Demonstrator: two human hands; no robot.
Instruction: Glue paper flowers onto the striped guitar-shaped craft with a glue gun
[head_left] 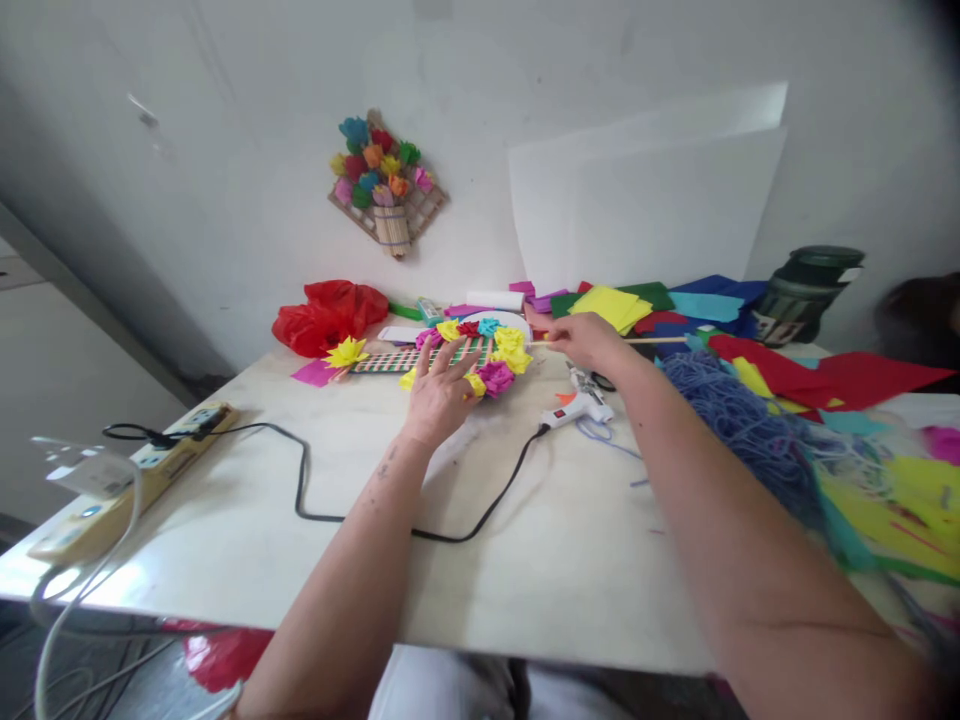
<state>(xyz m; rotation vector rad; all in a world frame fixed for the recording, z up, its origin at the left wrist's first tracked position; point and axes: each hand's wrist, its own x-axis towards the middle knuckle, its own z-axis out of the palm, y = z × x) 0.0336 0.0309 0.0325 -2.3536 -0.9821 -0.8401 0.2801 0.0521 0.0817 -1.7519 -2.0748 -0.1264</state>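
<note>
My left hand (441, 398) lies with spread fingers over a woven grid panel (382, 362) ringed with crepe paper flowers; its fingertips rest on the panel and flowers. Yellow flowers (511, 350) and a magenta flower (496, 378) sit at the panel's right side. Just right of them, my right hand (589, 340) pinches a thin wooden stick (660, 340), whose far end points at the yellow flowers. Below the right hand lies a white hot glue gun (581, 405) with an orange trigger. A loose yellow flower (346, 352) sits at the panel's left end.
A black cord (304, 480) crosses the table to a power strip (127, 490). Blue yarn (735, 430), yellow paper sheets (611, 308) and red paper (832, 380) lie at the right. A red plastic bag (330, 315), dark jar (806, 295) and wall-hung flower piece (382, 185) stand behind.
</note>
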